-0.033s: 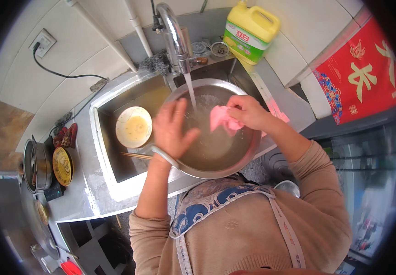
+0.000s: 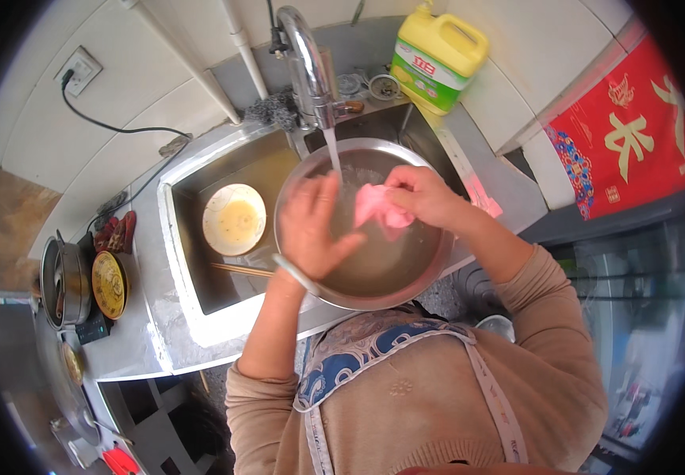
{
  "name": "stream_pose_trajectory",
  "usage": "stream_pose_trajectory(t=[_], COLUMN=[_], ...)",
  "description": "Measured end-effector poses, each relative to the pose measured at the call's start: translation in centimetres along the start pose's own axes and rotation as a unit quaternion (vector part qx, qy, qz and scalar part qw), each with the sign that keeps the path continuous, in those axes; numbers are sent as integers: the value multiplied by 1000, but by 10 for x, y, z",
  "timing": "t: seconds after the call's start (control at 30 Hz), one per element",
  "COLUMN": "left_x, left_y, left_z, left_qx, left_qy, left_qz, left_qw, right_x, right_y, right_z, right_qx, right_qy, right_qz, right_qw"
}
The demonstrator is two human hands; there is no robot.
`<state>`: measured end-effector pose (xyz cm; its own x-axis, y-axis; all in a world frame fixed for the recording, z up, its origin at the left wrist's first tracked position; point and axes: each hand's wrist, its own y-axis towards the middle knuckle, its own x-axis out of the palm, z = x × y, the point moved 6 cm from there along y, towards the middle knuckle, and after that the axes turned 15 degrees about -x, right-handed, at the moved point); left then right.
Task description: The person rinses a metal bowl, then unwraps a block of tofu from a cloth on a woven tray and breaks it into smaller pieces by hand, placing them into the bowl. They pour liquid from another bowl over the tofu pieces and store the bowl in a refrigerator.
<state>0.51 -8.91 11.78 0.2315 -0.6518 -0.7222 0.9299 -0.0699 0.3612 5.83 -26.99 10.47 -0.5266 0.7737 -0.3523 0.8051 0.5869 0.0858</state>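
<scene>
The right hand (image 2: 423,198) is closed in a pinch, thumb against fingers, on a crumpled pink cloth (image 2: 380,210), soft and thin-looking. The cloth is bunched and shows no clear long axis; its loose part lies to the left of the pinch, on the side facing the other hand. The left hand (image 2: 311,226) is open and bare, blurred, with fingers pointing up toward the tap and thumb spread toward the cloth; nothing can be seen in it. A pale ring-shaped bangle (image 2: 296,275) circles its wrist.

The relation that counts is the narrow gap between the hands: the cloth sits inside it, gripped on its right, with the left thumb just beside its lower left. The left hand is the nearer one to the clear stream of running water (image 2: 332,149), which drops just to the left of the cloth and above it in view. Whether stream and cloth touch cannot be told.

Under both hands is a wide, round stainless-steel basin (image 2: 428,277) holding cloudy water; the cloth is above its middle. It stands over the right part of a two-compartment metal sink, beneath a curved chrome faucet (image 2: 304,59). In the left compartment are a white round bowl (image 2: 213,207) with yellowish liquid and thin wooden chopsticks (image 2: 241,270). A yellow plastic jug (image 2: 437,57) stands behind, to the right.
</scene>
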Motion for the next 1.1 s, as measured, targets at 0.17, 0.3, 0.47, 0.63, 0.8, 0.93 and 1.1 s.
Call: stream_pose_trajectory(t=[0.17, 0.3, 0.47, 0.63, 0.8, 0.93, 1.1], left_x=[-1, -55, -109, -85, -66, -83, -32], left_y=[3, 6, -21, -66, -73, -64, -71], left_z=[-26, -88, -171, -231, -266, -236, -142], left_qx=[-255, -228, -265, -391, -460, -530, -538], left_qy=[-300, -647, -673, -649, -628, -326, -277], left_qz=[-42, 66, 178, 210, 229, 185, -64], left_qw=[918, 724, 667, 618, 584, 761, 794], right_x=[16, -28, -35, -34, -35, -64, -86], right_y=[53, 114, 171, 212, 216, 166, 27], right_z=[-14, 33, 108, 97, 91, 80, 75], right_qx=[-130, -32, 33, -129, -9, -30, 55], right_qy=[109, -158, -242, -198, 66, 15, -224], right_qz=[24, 107, 36, 69, 45, 62, -18], right_qw=[985, 981, 969, 969, 997, 998, 973])
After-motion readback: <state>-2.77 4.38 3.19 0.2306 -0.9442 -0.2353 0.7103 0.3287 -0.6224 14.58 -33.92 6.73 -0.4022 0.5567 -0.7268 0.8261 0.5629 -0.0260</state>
